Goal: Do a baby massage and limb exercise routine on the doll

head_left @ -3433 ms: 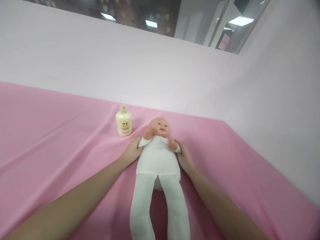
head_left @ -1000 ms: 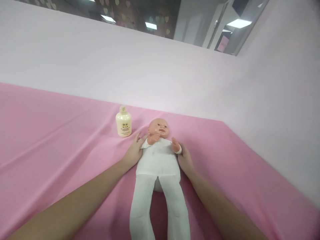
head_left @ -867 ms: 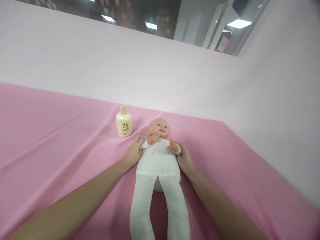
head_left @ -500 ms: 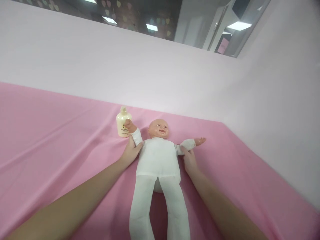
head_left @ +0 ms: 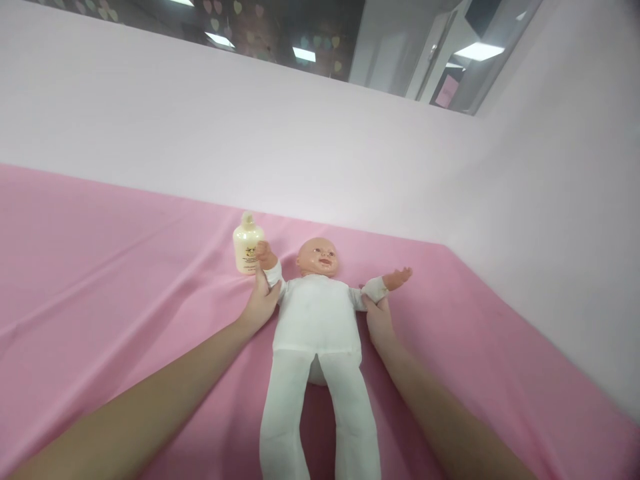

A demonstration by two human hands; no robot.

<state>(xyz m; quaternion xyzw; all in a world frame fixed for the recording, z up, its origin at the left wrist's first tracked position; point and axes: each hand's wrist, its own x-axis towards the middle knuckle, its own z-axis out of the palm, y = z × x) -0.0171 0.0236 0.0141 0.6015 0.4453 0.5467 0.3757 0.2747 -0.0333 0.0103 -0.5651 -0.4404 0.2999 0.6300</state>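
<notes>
— What do your hands hold at this moment?

— My left hand is closed around the doll's arm on that side, at the white sleeve near the wrist. This arm points up and away from me, and its small plastic fist is in front of the bottle. My right hand grips the other arm at the cuff, with the fingers pinched on the soft cloth. That arm is stretched out to the side, the palm open.

— And where is the doll?

— The doll lies on its back on the pink sheet, between my two forearms, head far from me, legs toward me. The body is soft and stuffed, in a white one-piece suit that looks smooth and a little loose at the legs. The head and hands are hard, shiny plastic in a peach colour.

— What about the bottle?

— It is round and cream-coloured, with a narrow cap and a small printed label. It stands upright just beside the doll's head, on my left.

— And the surface?

— The sheet is thin fabric with long shallow folds. Behind it is a plain pale wall, matte and flat.
</notes>
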